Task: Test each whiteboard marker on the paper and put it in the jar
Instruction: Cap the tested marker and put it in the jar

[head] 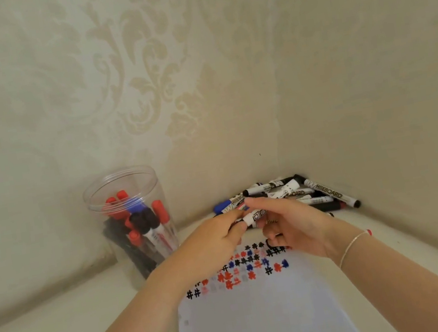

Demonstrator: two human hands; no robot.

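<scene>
Both gripping one marker point(253, 216): left hand point(210, 242) one end, right hand point(289, 226) the other | over paper point(266, 317) far edge | jar point(134, 223) left | marker pile point(297, 193) far right corner

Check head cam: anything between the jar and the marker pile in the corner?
Nothing stands there. In the head view the stretch between the jar and the marker pile is bare surface along the wall; the left hand reaches just in front of it.

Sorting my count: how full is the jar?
Partly full: the clear jar stands upright, open-topped, with red, blue and black-capped markers inside.
</scene>
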